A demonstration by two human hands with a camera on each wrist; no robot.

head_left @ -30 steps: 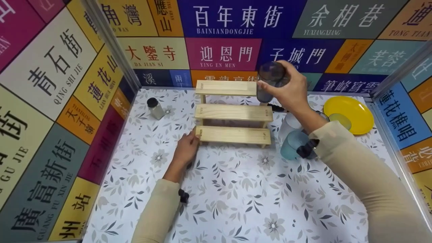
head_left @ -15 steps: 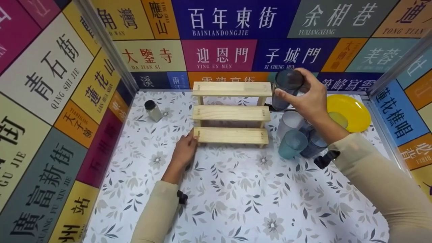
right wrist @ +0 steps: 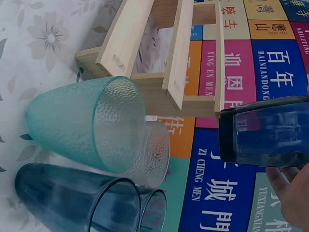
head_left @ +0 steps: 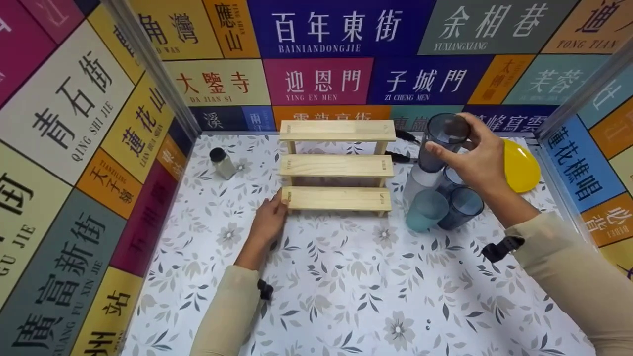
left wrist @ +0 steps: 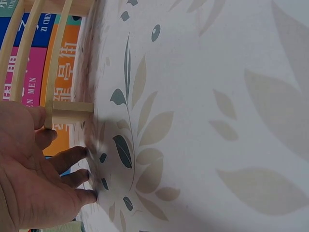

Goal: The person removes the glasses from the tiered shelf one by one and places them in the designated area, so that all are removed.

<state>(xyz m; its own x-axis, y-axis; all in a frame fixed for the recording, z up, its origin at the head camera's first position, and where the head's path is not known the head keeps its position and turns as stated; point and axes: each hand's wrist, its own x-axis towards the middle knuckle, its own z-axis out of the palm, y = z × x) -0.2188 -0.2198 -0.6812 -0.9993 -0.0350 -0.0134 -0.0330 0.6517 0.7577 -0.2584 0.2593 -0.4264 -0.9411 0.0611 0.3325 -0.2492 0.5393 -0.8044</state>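
Note:
My right hand [head_left: 482, 160] grips a dark blue-grey tumbler [head_left: 437, 148], raised above a group of tumblers with its mouth up. In the right wrist view, fingers [right wrist: 275, 181] lie along its side. With the left hand [head_left: 269, 215] I pinch the left end of the bottom board of a three-tier wooden stand [head_left: 336, 198]; thumb and index finger meet that board's end in the left wrist view. Below the held tumbler stand a teal tumbler [head_left: 428, 211], a frosted clear tumbler [head_left: 416, 185] and two blue tumblers [head_left: 464, 208], one partly hidden.
A yellow plate [head_left: 524, 165] lies at the back right, partly behind the right hand. Black-handled items [head_left: 399, 157] lie behind the stand's right side. A small bottle with a black cap [head_left: 222, 164] stands at the left. Printed panels [head_left: 316, 81] wall the table.
The right hand has carried the dark tumbler right and down, away from the stand's top board to over the other tumblers. The left hand keeps its place at the stand.

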